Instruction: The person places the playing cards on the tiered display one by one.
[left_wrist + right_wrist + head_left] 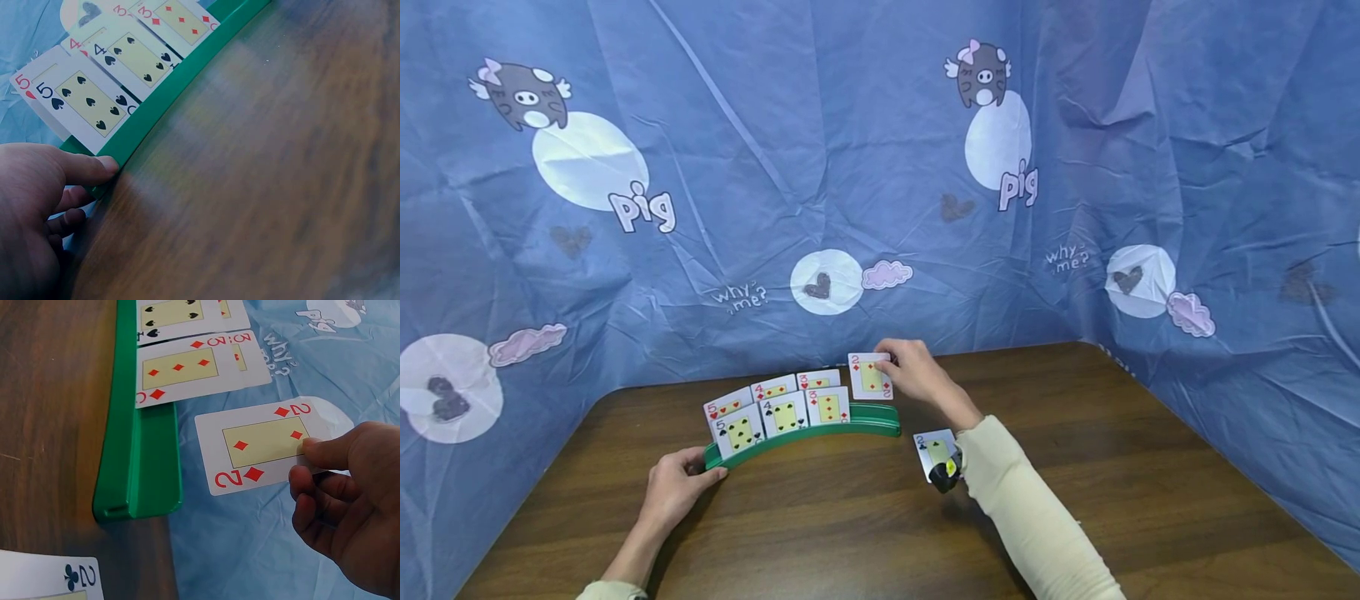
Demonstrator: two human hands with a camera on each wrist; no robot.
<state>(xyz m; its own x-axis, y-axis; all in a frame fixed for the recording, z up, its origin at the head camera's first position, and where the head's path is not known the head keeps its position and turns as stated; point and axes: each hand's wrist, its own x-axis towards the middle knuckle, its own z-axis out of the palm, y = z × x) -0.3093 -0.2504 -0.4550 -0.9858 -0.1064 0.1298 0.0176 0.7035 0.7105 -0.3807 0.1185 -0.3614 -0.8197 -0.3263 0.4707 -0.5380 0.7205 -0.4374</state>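
Note:
My left hand grips the left end of a curved green card holder, thumb against its front face in the left wrist view. Between right thumb and fingers, my right hand pinches a two of diamonds, upright and face toward me. That card is raised just behind the holder's bare right end, apart from its slot. The holder's front row has a five of spades, a four of spades and a three of diamonds. Behind them, a red five, four and three are partly hidden.
A two of clubs lies face up on the brown wooden table, right of the holder. The right wrist's black camera covers part of it in the head view. A blue printed cloth hangs behind the table.

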